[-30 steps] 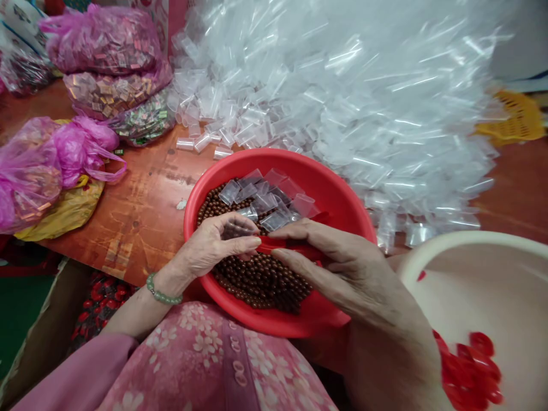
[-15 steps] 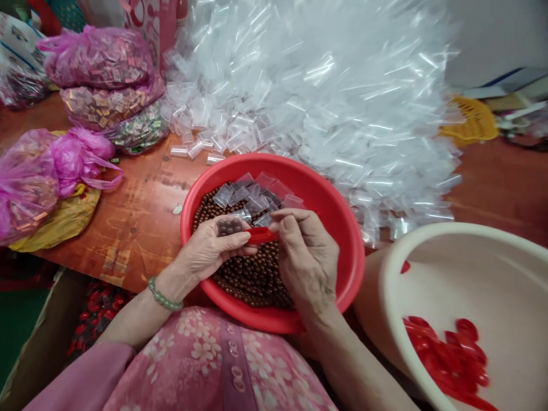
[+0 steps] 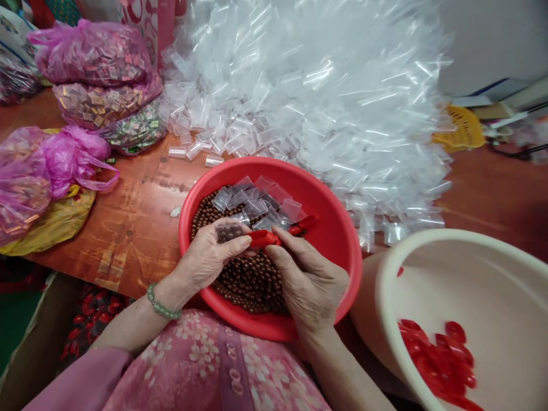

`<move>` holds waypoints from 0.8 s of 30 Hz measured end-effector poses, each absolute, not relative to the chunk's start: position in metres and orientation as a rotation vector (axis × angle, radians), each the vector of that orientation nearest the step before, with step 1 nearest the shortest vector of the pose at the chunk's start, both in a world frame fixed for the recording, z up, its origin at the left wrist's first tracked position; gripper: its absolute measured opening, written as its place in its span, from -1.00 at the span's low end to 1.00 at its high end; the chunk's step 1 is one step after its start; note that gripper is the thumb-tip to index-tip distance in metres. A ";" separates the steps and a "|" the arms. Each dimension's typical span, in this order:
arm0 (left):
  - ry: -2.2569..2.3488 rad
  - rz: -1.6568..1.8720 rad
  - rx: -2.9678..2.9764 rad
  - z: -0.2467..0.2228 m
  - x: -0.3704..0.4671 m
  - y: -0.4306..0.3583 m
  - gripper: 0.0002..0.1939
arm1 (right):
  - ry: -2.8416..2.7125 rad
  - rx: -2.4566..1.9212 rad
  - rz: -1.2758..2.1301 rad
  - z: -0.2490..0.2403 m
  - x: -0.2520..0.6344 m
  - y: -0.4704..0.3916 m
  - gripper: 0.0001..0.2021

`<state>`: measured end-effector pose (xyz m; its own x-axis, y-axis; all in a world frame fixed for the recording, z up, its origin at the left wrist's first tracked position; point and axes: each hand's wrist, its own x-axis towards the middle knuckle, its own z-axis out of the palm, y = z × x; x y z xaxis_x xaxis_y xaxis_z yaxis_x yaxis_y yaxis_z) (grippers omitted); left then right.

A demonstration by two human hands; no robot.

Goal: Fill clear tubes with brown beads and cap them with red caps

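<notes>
So, left hand (image 3: pixel 203 254) has its thumb and fingers closed around a small clear plastic tube (image 3: pixel 229 232) with dark brown round beads showing inside. Right at the tube's open end there's a glossy red plastic piece (image 3: pixel 259 238), and the right hand (image 3: pixel 314 277) has its thumb and fingertips pinched narrow on the other end of that. Can't tell how far the two parts overlap, fingers are in the way.

All this is happening over a round red plastic basin (image 3: pixel 269 163) at the table's near edge. Inside it: loose shiny brown beads (image 3: pixel 252 288), a bunch of empty-looking clear tubes (image 3: pixel 257 206) toward the far side, plus some red plastic bits (image 3: pixel 302 225) just beyond the right fingers.

Big messy heap of clear plastic tubes (image 3: pixel 317 103) covers the far side of the reddish-brown table (image 3: pixel 143 197), pink plastic bags (image 3: pixel 96 54) are stacked toward its left end, and a yellow plastic basket (image 3: pixel 464 127) is off to the right. Deep cream tub (image 3: pixel 387 274) with red plastic parts (image 3: pixel 449 354) stands by the near edge, right of the basin.
</notes>
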<state>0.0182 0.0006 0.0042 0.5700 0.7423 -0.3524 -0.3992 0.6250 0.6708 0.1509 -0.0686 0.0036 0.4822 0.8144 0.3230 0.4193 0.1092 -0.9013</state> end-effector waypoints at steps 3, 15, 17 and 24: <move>0.713 0.720 0.755 0.005 0.020 -0.003 -0.68 | -1.032 -1.500 0.400 0.001 0.144 -0.069 -0.76; 0.712 0.666 0.948 0.002 0.016 -0.003 -0.58 | -1.685 -1.376 -0.070 -0.004 0.138 -0.069 -0.60; 0.722 0.660 0.951 0.002 0.016 -0.004 -0.57 | -1.702 -1.391 -0.093 -0.005 0.137 -0.072 -0.57; 0.742 0.604 0.979 0.007 0.015 -0.004 -0.71 | -1.381 -1.452 0.416 0.009 0.154 -0.071 -0.75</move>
<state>0.0146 -0.0036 0.0072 0.6093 0.7424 -0.2786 -0.1224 0.4352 0.8920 0.1542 -0.0706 0.0085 0.2758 0.8789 0.3892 0.5175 0.2055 -0.8306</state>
